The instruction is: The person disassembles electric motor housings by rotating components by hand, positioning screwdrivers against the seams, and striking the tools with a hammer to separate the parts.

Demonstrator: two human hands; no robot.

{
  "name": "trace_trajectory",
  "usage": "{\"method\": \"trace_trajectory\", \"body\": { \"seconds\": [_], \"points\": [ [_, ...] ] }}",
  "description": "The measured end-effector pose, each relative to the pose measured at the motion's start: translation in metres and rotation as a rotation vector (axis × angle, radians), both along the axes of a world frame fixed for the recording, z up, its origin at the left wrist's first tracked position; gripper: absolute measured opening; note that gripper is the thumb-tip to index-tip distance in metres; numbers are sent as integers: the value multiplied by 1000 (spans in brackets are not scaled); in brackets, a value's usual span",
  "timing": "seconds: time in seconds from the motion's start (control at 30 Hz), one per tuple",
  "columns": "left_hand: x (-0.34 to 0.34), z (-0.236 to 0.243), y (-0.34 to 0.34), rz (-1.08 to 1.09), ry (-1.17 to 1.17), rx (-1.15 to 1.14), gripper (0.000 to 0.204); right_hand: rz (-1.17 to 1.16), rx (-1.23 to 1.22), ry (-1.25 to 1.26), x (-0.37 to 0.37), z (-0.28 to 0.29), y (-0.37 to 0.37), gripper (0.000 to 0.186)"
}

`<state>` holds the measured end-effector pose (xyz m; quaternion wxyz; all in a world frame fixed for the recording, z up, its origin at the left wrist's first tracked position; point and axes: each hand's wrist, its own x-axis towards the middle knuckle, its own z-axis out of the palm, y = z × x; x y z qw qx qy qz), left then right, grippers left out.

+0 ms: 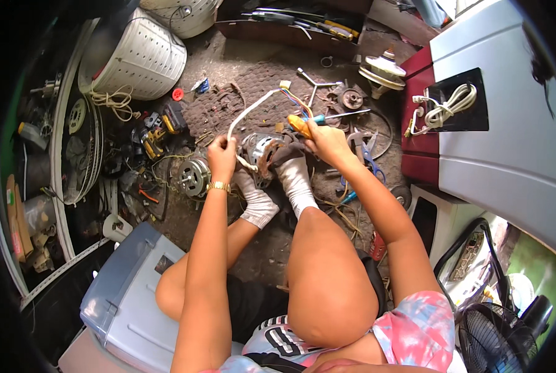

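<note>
My left hand point(222, 154), a gold watch at its wrist, is closed on a white sleeved cable point(247, 115). The cable arches away to a small connector with thin coloured wires point(286, 87). Its lower end runs to an electric motor point(262, 150), which sits between my socked feet. My right hand point(328, 143) is wrapped round a tool with a yellow-orange handle point(299, 126); its working end is hidden. Just beyond that hand lies a screwdriver with a blue handle point(318, 119). A second motor point(193, 177) stands left of my left foot.
A yellow-black cordless drill point(153, 142) lies at the left near a white perforated tub point(142, 62). A toolbox point(278, 36) stands at the far side. Blue-handled pliers point(370, 152) lie to the right, beside a large grey and maroon appliance point(477, 149). A four-way wrench point(313, 86) lies ahead.
</note>
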<state>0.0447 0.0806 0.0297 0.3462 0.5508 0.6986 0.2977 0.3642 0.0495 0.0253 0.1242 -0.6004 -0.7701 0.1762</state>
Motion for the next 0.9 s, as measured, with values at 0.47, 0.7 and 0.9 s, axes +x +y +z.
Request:
{"method": "trace_trajectory", "body": {
  "seconds": [0.47,0.7,0.9],
  "points": [
    [-35,49,-57,-311,854,367,72,-92,8,-302,42,-36,49,20],
    [18,124,-41,-213,-385,298,65,-160,-63,830,-47,116,15,31],
    [57,188,4,-372,-873,147,39,69,224,868,-80,135,-4,44]
  ]
}}
